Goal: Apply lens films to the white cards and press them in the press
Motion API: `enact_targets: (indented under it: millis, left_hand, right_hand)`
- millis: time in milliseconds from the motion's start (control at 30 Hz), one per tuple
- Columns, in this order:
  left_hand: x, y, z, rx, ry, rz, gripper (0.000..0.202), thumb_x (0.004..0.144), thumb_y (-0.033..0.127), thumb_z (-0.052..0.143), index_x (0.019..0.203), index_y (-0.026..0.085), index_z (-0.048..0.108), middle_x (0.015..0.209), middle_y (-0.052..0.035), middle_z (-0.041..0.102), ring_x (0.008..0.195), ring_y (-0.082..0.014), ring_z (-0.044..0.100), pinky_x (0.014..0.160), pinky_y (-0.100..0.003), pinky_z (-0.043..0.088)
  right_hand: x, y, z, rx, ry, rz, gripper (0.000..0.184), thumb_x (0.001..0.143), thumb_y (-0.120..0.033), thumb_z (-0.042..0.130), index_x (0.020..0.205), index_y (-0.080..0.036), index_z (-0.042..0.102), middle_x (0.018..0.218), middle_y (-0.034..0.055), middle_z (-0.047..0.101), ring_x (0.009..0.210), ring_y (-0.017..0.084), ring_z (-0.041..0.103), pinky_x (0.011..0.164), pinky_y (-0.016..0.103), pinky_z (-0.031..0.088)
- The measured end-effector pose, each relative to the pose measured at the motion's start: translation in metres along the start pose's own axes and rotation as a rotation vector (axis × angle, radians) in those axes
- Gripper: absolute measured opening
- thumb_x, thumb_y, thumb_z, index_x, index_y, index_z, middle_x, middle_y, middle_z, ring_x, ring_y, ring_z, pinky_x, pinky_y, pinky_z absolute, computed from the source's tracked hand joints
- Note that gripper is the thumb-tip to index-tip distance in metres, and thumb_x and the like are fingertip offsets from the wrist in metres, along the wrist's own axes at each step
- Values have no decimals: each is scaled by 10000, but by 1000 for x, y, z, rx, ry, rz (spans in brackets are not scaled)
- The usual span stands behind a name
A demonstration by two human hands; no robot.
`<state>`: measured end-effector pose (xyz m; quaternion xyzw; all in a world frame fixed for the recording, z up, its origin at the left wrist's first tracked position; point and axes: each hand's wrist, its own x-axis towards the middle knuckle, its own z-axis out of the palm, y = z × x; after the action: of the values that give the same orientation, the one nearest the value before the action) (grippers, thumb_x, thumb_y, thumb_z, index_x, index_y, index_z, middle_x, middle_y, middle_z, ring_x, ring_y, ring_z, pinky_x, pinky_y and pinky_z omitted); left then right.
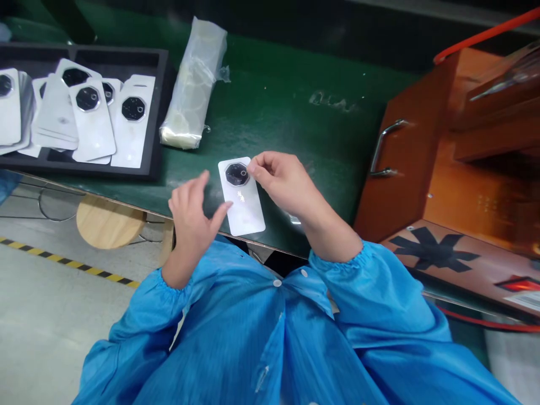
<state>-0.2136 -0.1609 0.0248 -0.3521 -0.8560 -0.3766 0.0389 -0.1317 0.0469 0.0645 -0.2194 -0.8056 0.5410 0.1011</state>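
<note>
A white phone back cover (247,211) with a black octagonal camera window lies near the front edge of the green table. My right hand (282,180) pinches at its upper right edge, beside the camera window; whether a thin film is also between the fingertips cannot be made out. My left hand (192,211) is open at the cover's left side, fingers spread, with the thumb tip at or just over the cover's left edge. Several similar covers (90,126) lie overlapping in a black tray (158,112) at the left.
A long pale bundle (192,84) in clear plastic lies behind the cover, beside the tray. On the right stands an orange-brown box (405,146) with a metal handle. Scraps of clear film (333,101) lie on the green table (287,112). A round wooden stool (107,222) stands below the left edge.
</note>
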Motion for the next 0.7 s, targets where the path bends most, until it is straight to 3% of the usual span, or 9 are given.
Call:
enact_targets:
  millis: [167, 500, 700]
  left_hand:
    - [-13, -4, 7, 191, -43, 126, 550, 965, 679, 675, 1266, 222, 729, 1350, -153, 742, 1257, -367, 629, 1034, -510, 419]
    - [-10, -1, 7, -2, -118, 45, 380, 905, 527, 806, 1230, 330, 785, 1440, -64, 745, 1333, -419, 587, 1097, -582, 313]
    - [-12, -3, 8, 83, -63, 143, 394, 918, 508, 809, 1271, 336, 777, 1408, -36, 769, 1283, -401, 622, 1064, -569, 330]
  right_hand:
    - [20, 7, 6, -148, -45, 48, 238, 989, -284, 630, 767, -199, 617, 713, 0, 602, 694, 156, 506, 694, 320, 376]
    - [18, 16, 8, -366, 32, 56, 177, 995, -307, 609, 864, -218, 687, 773, 44, 673, 762, 223, 601, 726, 357, 436]
    - [17, 12, 11, -421, 39, 89, 164, 1003, -256, 622, 861, -216, 692, 781, 51, 679, 747, 228, 595, 744, 372, 433]
